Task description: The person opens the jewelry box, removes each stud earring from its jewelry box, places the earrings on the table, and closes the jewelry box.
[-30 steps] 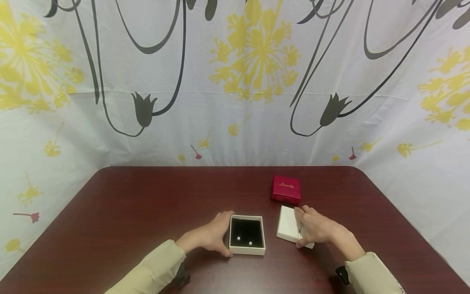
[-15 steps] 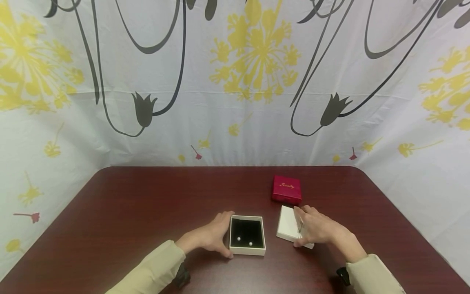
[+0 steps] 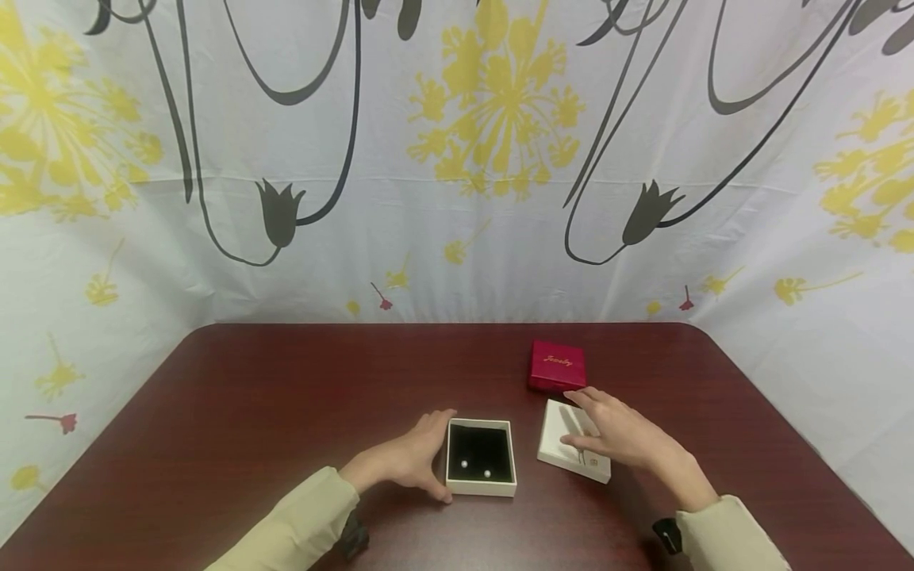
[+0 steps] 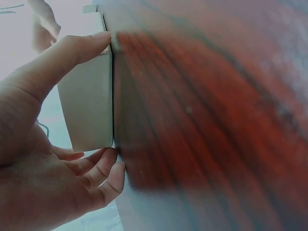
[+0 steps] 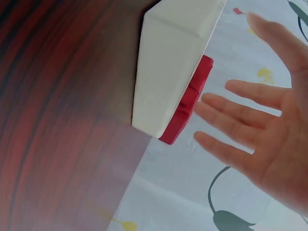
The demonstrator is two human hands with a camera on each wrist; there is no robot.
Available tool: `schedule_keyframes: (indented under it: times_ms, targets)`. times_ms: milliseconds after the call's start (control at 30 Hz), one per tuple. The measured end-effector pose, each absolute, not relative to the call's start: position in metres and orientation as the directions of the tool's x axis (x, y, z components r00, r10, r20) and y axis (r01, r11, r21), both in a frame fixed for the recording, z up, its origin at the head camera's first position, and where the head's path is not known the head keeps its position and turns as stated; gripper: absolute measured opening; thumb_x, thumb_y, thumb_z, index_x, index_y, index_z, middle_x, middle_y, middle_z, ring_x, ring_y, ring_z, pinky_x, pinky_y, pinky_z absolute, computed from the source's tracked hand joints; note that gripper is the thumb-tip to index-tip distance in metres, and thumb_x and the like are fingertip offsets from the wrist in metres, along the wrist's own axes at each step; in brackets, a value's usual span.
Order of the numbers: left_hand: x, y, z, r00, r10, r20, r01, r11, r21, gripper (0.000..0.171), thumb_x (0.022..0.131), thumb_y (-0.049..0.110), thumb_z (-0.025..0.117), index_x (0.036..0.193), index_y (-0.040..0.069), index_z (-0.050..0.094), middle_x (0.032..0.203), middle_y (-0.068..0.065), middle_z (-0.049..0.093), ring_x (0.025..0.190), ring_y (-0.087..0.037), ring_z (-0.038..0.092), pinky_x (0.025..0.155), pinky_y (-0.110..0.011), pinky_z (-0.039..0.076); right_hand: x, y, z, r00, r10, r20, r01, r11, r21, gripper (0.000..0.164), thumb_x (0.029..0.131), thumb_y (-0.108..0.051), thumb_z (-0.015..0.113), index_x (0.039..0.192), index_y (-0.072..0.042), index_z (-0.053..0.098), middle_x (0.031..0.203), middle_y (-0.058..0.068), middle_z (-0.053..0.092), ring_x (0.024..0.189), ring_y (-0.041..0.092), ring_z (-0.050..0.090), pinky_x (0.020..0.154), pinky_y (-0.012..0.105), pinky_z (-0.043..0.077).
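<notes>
A small white jewelry box [image 3: 481, 489], lidless and lined in black, lies mid-table in the head view. Two small pearl-like beads [image 3: 464, 464] rest on its lining. My left hand [image 3: 407, 457] grips the box's left side, thumb at the near corner and fingers at the far one; the left wrist view shows the thumb across the box wall [image 4: 89, 101]. To the right lies the white box lid [image 3: 553, 440] with small dark printing. My right hand [image 3: 621, 428] hovers over it, fingers extended and holding nothing; the right wrist view shows them spread beside the lid [image 5: 168, 72].
A red box [image 3: 557, 365] with gold "Jewelry" lettering sits just beyond the lid. The dark reddish wooden table [image 3: 321, 381] ends at a white curtain [image 3: 443, 198] printed with yellow and grey flowers. A dark wrist device [image 3: 667, 535] shows under the right sleeve.
My right hand has let go of the white lid and risen off it, fingers opening out. The left hand and the box with the beads have stayed in place.
</notes>
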State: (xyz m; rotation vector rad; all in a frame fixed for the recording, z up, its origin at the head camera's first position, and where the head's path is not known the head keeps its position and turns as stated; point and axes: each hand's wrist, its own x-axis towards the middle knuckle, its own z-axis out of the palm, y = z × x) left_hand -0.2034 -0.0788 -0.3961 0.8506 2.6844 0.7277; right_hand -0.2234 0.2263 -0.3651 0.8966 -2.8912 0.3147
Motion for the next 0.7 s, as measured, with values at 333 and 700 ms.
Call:
schedule_keyframes:
  times_ms: [333,700]
  targets:
    - [-0.204,-0.080,-0.397,-0.803,0.594,-0.057,0.482,0.702,0.525,0.104,0.055,0.022,0.082,0.133,-0.007,0.021,0.133,-0.023,0.031,0.125,-0.042,0.025,0.101,-0.049,0.025,-0.227,0.203,-0.364,-0.732,-0.630,0.258,-0.678,0.713,-0.180,0.049,0.078,-0.027,0.066,0.114,0.004,0.054,0.110,0.014,0.057,0.098,0.027,0.056,0.081,0.039,0.047]
    - [-0.205,-0.080,-0.397,-0.801,0.596,-0.053,0.489,0.704,0.515,0.102,0.056,0.022,0.082,0.132,-0.008,0.022,0.133,-0.021,0.032,0.124,-0.042,0.026,0.101,-0.048,0.026,-0.223,0.172,-0.362,-0.628,-0.713,0.312,-0.773,0.619,-0.141,0.047,0.076,-0.022,0.068,0.113,0.003,0.054,0.103,0.011,0.057,0.091,0.020,0.057,0.078,0.034,0.049]
